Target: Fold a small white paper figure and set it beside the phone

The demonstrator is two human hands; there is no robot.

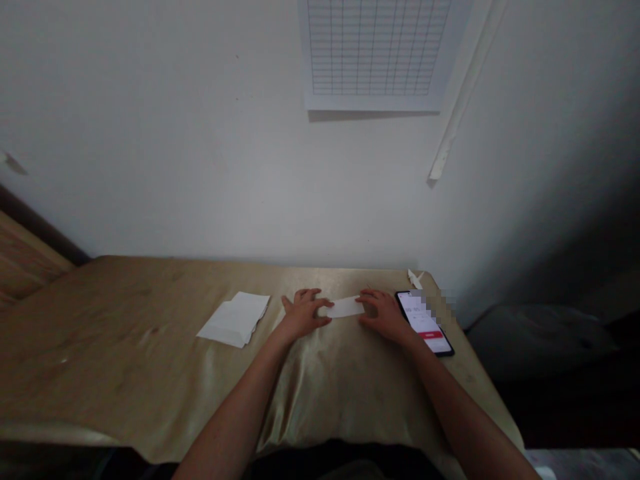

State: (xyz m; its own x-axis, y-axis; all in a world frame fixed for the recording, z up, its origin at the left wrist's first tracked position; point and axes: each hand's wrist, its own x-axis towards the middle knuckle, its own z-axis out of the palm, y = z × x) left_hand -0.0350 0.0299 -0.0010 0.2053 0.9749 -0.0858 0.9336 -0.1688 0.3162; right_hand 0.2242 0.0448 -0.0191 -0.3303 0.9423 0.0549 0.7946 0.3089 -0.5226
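A small white strip of folded paper (pixel 346 307) lies on the tan-covered table (pixel 125 320) between both hands. My left hand (pixel 303 314) rests on the paper's left end, fingers curled with fingertips pressing it down. My right hand (pixel 384 313) lies on the paper's right end, fingers bent and pressing on it. Both forearms reach in from the bottom of the view.
A stack of white paper sheets (pixel 235 319) lies left of my left hand. A phone (pixel 425 323) with a lit screen lies just right of my right hand near the table's right edge. A gridded sheet (pixel 375 50) hangs on the wall. A dark object (pixel 540 340) stands right of the table.
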